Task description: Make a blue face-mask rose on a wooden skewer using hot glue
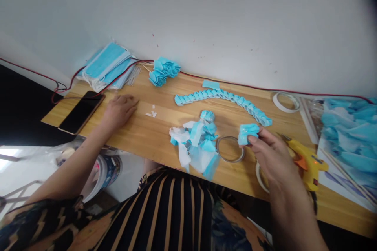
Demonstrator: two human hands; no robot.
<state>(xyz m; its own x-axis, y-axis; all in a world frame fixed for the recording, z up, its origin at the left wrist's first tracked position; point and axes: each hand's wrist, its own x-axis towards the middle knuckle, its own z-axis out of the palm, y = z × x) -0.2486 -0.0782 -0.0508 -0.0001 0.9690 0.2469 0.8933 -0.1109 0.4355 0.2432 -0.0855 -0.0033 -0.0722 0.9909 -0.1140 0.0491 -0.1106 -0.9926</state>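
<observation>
– Eyes right: what's up there?

– A folded blue piece [247,135], pinched between the thumb and fingers of the right hand [273,155], out over the right half of the worktop [159,137].

– And which way does it lie?

– Long axis roughly side to side; one end points left, the other sits tucked at the fingers.

– Any room round it?

– Snug on the right, with the yellow glue gun [312,168] just beyond the hand. A tape ring [234,160] lies just left of the piece, then loose scraps [196,135] reaching the front edge. Behind, a pleated strip [218,93] arches across, its right end dropping near those fingers.

– More space leftward?

– Yes, a broad stretch of wood before the left hand [120,110], just some white bits [153,114] on it. That hand rests palm down, relaxed, grasping nothing, right beside the phone [80,113].
</observation>
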